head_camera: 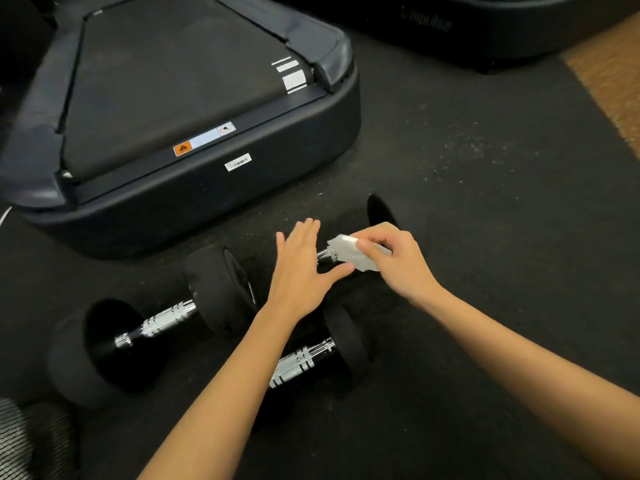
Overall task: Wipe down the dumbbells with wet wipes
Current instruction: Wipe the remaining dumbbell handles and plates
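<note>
Three black dumbbells with chrome handles lie on the dark rubber floor. The far dumbbell (379, 211) is mostly hidden by my hands. My right hand (398, 261) grips a white wet wipe (349, 252) wrapped over its chrome handle. My left hand (301, 268) lies flat with straight fingers over that dumbbell's left end, which is hidden beneath it. The left dumbbell (156, 323) lies free beside the treadmill. The near dumbbell (311, 358) lies partly under my left forearm.
The rear end of a black treadmill (194, 188) stands just behind the dumbbells. A second dark machine base (467, 32) is at the top right. A strip of tan flooring (613, 84) runs along the right edge. A grey mesh object (24, 441) sits at the bottom left.
</note>
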